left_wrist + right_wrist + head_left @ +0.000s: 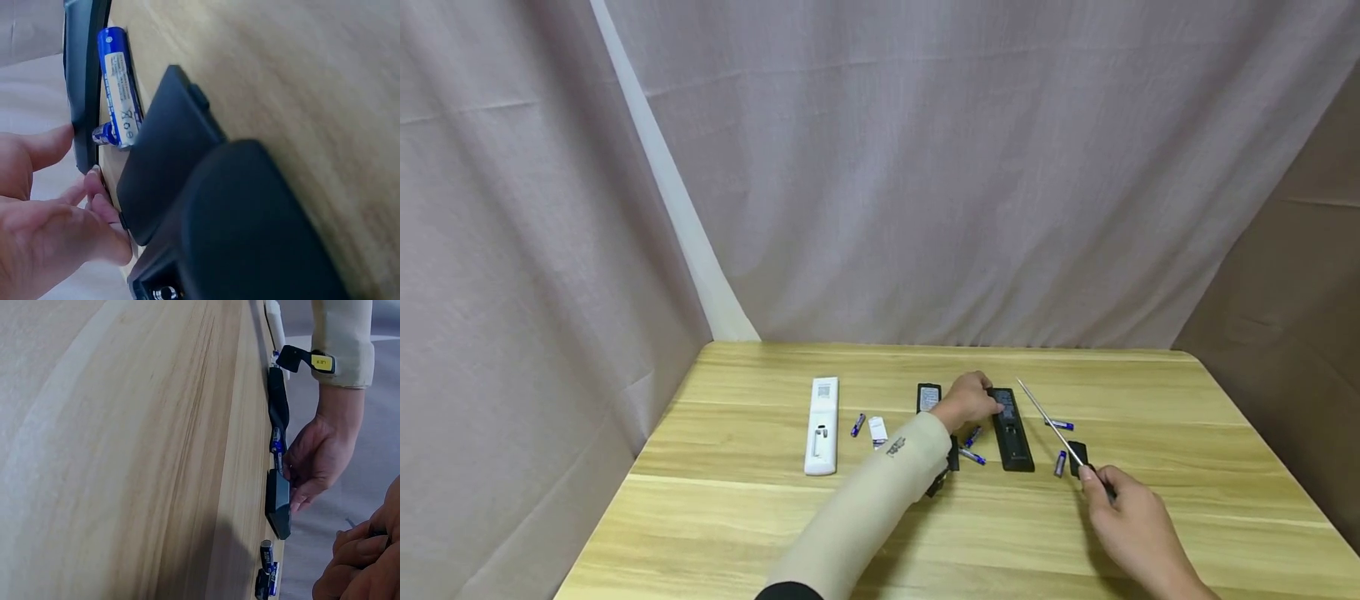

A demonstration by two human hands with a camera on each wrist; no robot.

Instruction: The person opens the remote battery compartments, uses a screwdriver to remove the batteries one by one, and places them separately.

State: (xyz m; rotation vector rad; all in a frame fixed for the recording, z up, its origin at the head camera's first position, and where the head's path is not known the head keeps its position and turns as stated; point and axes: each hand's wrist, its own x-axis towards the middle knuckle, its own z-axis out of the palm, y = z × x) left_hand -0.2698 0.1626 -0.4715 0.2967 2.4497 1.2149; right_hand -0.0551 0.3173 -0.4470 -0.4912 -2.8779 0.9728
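Observation:
A black remote control (1013,437) lies back side up, its battery compartment uncovered. My left hand (972,398) grips its far end, thumb (53,147) against one side and fingers at the other. In my right hand (1138,521) is a screwdriver (1047,417), its long thin metal shaft pointing forward and left past that remote. The palm and fingers hide most of its dark handle. Blue batteries (973,456) lie left of the remote, one of them large in the left wrist view (119,84). A black battery cover (1077,457) lies by the screwdriver shaft.
Another black remote (929,397) lies partly hidden under my left forearm, with a black cover (165,156) beside it. Farther left are a white remote (822,446), its white cover (877,428) and a battery (858,425). More batteries (1060,463) lie on the right. Curtains hang behind the wooden table (700,517).

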